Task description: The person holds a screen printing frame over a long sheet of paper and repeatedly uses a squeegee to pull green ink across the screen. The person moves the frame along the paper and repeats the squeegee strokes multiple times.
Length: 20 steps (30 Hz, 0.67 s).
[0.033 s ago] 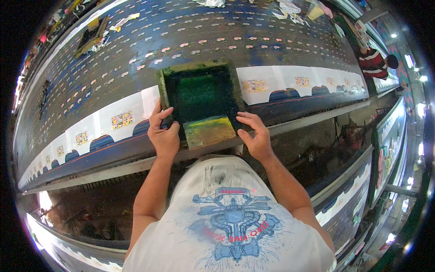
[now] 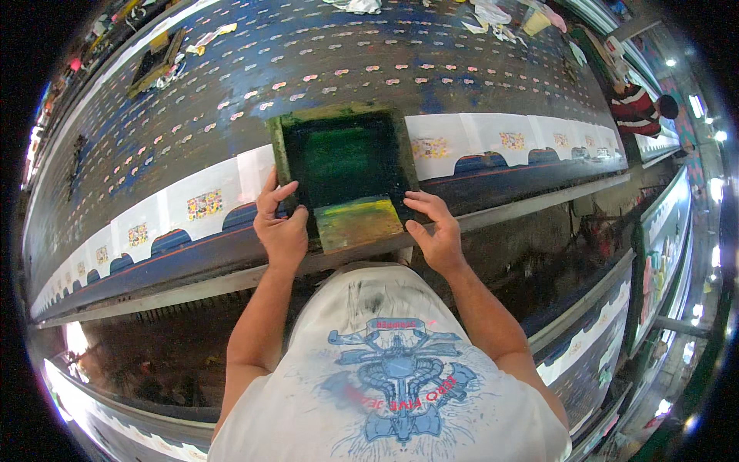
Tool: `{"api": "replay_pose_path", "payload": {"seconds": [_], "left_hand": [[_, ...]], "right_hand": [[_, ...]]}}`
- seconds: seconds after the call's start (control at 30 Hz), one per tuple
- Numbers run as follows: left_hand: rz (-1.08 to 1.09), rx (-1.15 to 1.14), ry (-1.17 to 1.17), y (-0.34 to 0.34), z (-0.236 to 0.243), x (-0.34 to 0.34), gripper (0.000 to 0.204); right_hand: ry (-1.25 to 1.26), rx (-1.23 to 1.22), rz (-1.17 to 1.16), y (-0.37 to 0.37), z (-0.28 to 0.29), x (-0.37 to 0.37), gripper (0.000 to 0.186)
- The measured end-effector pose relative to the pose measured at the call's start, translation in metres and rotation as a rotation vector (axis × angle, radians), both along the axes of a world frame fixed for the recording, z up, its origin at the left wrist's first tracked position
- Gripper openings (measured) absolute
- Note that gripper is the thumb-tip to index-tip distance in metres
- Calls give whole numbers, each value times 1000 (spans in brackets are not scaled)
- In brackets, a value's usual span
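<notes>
A wooden screen-printing frame [image 2: 339, 113], stained green, lies over the near edge of a long table, straight ahead of me. Its inside is dark, with green ink [image 2: 339, 150] across the mesh. A flat yellow-green stained section [image 2: 359, 224] fills its near end. My left hand [image 2: 282, 229] grips the left side, fingers bent around the rim and thumb near the inner edge. On the opposite side my right hand [image 2: 437, 232] holds the near right corner between fingers and thumb. White pieces with colourful printed patches [image 2: 204, 204] lie in a row on both sides of the frame.
The long dark table [image 2: 254, 92] carries rows of small marks. A second frame [image 2: 158, 61] and crumpled cloths [image 2: 493, 15] lie on its far side. Another person [image 2: 637, 109] stands by the table at the right. A pale rail [image 2: 531, 200] runs along the near edge.
The printing frame has shifted very slightly to the right, with both my hands still on it.
</notes>
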State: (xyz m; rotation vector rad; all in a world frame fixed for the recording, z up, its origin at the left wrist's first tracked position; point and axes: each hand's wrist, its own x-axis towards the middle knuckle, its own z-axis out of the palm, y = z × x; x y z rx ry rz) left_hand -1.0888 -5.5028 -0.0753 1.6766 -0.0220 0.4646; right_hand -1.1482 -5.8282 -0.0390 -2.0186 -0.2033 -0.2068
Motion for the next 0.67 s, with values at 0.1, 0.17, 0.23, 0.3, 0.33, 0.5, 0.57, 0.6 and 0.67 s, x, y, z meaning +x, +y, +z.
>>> {"api": "replay_pose_path", "payload": {"seconds": [0.1,0.17,0.23,0.3,0.33,0.5,0.57,0.6,0.67], "left_hand": [[3,60,-15,-52,-9,17,47],[-4,-19,15,-90,-16,25,48],[-5,-33,53,-124,-24,28,47],[4,-30,59,-153,-30,31,47],[-3,-45,59,-164,-32,31,47],[-8,-98,117,-193,-33,28,45],[-13,-93,126,-195,-32,29,47],[-12,-88,140,-196,-33,30,49],[-40,-207,167,-196,-35,31,44]], "right_hand": [[-38,-18,-28,-52,-10,13,42],[-49,0,-36,-88,-13,17,42],[-50,24,-44,-121,-16,20,42],[-29,41,-33,-152,-19,21,41],[-20,56,-20,-165,-21,21,40],[-92,114,34,-203,-33,26,38],[-103,144,26,-207,-36,26,41],[-110,161,21,-208,-36,27,42],[-104,172,40,-210,-37,26,42]]}}
